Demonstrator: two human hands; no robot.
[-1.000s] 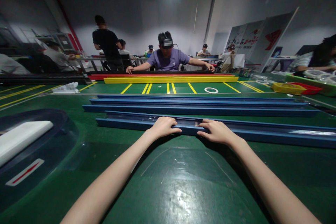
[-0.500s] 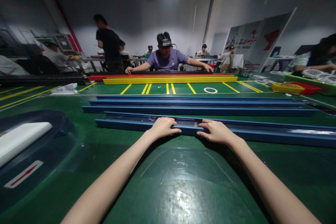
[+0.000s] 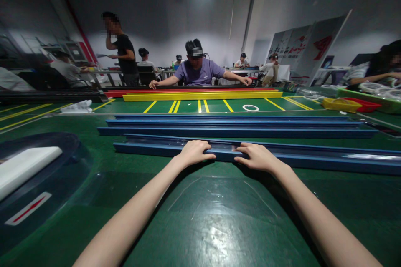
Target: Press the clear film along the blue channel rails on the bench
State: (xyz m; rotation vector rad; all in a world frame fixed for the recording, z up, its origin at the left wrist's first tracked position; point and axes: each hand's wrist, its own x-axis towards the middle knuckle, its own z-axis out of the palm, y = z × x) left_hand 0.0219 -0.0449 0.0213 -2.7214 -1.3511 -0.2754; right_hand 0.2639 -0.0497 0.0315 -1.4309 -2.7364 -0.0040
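A long blue channel rail (image 3: 313, 158) lies across the green table (image 3: 206, 217) in front of me. My left hand (image 3: 194, 152) curls over its near edge at the middle, fingers closed on it. My right hand (image 3: 257, 157) grips the same near edge a hand's width to the right. Both forearms reach straight out from the bottom of the view. Behind this rail lie more blue rails (image 3: 234, 125), parallel to it.
A dark curved tray with a white block (image 3: 26, 166) sits at the left. Yellow and red rails (image 3: 202, 95) lie farther back, where a person in a purple shirt (image 3: 199, 71) rests both hands. Yellow and red bins (image 3: 347, 104) stand at the right. Other people work behind.
My hands and the blue rail have not moved. The standing person in black at the back left has turned and raised a hand to the head.
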